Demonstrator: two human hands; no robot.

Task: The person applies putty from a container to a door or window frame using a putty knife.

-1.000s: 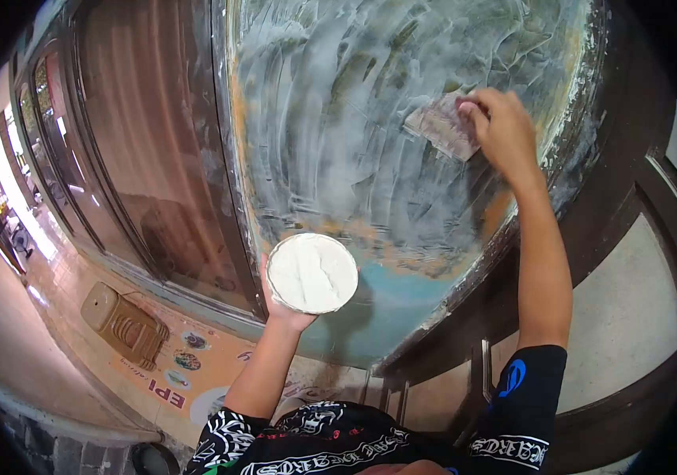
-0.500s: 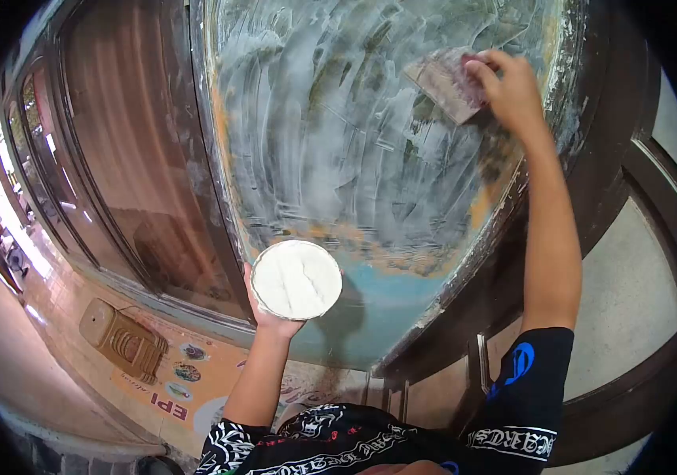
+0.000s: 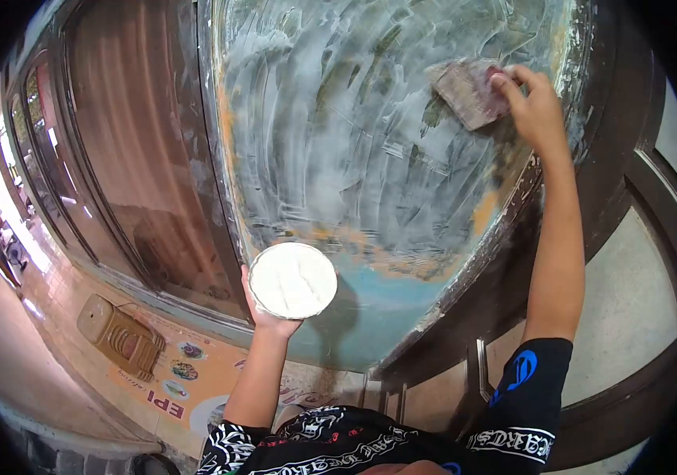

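Mid-skim: right hand [image 3: 540,107] pinching putty scraper [image 3: 469,91] flat on glass pane [image 3: 354,142]; left hand [image 3: 271,317] cupping putty tub [image 3: 292,280]. Next: likely reload.

The floor [image 3: 53,380] is down below, light tan and smooth. A brown plastic stool [image 3: 121,336] lies tipped over on it, near the wall. Just beside the stool lies a big orange poster [image 3: 188,380] with round pictures and red letters

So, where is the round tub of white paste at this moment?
In the head view the round tub of white paste sits low and left of centre, held up by the left hand before the bare lower edge of the smeared blue panel.
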